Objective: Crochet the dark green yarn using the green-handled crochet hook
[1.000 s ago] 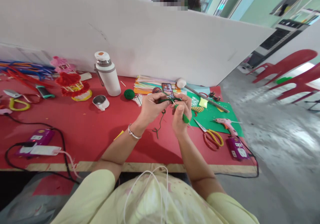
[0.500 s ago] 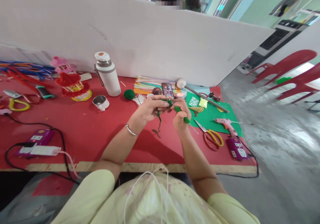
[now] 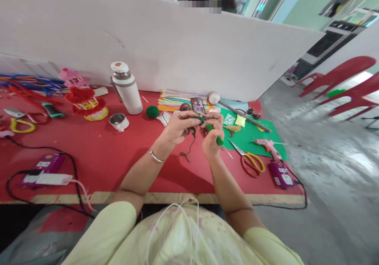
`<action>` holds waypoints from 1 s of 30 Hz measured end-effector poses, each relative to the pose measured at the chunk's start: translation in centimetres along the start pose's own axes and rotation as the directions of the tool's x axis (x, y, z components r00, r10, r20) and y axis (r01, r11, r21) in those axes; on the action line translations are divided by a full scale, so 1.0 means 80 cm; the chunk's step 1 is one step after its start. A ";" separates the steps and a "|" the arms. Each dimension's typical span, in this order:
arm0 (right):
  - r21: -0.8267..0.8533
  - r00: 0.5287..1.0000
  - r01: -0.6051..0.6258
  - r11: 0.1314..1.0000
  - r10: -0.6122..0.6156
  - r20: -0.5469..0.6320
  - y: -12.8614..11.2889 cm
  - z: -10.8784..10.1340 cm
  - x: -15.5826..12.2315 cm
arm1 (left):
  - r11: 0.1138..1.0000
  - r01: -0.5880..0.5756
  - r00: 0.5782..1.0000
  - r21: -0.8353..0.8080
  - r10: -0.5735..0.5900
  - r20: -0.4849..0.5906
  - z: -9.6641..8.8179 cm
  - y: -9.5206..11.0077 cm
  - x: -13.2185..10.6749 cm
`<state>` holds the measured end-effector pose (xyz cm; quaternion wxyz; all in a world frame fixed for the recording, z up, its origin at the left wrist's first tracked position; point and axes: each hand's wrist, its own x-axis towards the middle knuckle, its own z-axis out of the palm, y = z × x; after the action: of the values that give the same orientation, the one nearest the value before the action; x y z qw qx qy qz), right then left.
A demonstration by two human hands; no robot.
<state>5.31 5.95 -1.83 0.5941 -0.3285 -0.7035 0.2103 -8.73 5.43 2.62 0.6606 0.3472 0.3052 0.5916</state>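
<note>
Over the red table, my left hand (image 3: 180,126) pinches a small piece of green crochet work (image 3: 202,120), partly covered by the fingers. A dark green yarn tail (image 3: 190,148) dangles from it to the tabletop. My right hand (image 3: 213,133) is closed around a crochet hook (image 3: 211,128) with a green handle, and the hook's tip meets the yarn between both hands. Behind my left hand sits a ball of green yarn (image 3: 152,112). A phone (image 3: 198,105) with a lit screen stands just beyond my fingertips.
A white thermos (image 3: 128,89) and a metal-lined cup (image 3: 119,122) stand left. Scissors (image 3: 248,159), a pink glue gun (image 3: 269,148) and a purple power strip (image 3: 282,174) lie right. Further left are a red craft carousel (image 3: 85,103), yellow-handled scissors (image 3: 22,124) and cables. A white board (image 3: 177,40) rises behind.
My right hand has shifted slightly left, closer to my left hand, and the hook has moved with it. The yarn tail hangs a little differently.
</note>
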 end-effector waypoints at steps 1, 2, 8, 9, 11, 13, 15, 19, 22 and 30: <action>0.037 0.996 0.008 0.999 -0.004 -0.087 -0.001 0.003 0.000 | 1.000 0.010 1.000 -0.013 -0.010 0.003 0.001 0.000 -0.001; 0.065 0.991 0.016 0.998 -0.007 -0.132 -0.001 0.005 0.000 | 0.999 0.028 1.000 -0.025 -0.028 0.009 0.001 0.001 -0.001; 0.025 0.994 0.085 0.996 -0.083 -0.070 0.005 -0.005 0.010 | 0.985 0.167 0.980 -0.043 -0.161 0.117 -0.012 0.009 0.000; 0.041 0.994 0.108 0.993 -0.107 -0.031 0.008 -0.011 0.014 | 0.984 0.177 0.976 -0.032 -0.172 0.135 -0.015 0.010 0.001; 0.087 0.986 0.163 0.983 -0.166 0.025 0.012 -0.024 0.020 | 0.982 0.188 0.970 -0.002 -0.185 0.155 -0.020 0.012 0.003; 0.100 0.970 0.225 0.969 -0.232 0.069 0.015 -0.036 0.027 | 0.982 0.187 0.969 0.025 -0.189 0.157 -0.021 0.013 0.003; 0.081 0.951 0.275 0.958 -0.284 0.121 0.019 -0.047 0.031 | 0.980 0.192 0.968 0.049 -0.197 0.154 -0.021 0.014 0.003; 0.055 0.935 0.305 0.951 -0.310 0.172 0.033 -0.064 0.034 | 0.971 0.220 0.962 0.091 -0.232 0.144 -0.017 0.017 0.001; 0.011 0.943 0.277 0.961 -0.273 0.190 0.038 -0.070 0.033 | 0.971 0.217 0.965 0.104 -0.229 0.130 -0.014 0.014 0.000; 0.120 0.997 0.053 0.991 -0.059 0.040 0.016 -0.050 0.012 | 0.998 0.062 0.995 0.019 -0.063 0.080 0.000 -0.004 -0.003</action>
<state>9.37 7.14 -1.22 0.6028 -0.2679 -0.7114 0.2424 -8.53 5.18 2.35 0.6877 0.3664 0.2938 0.5537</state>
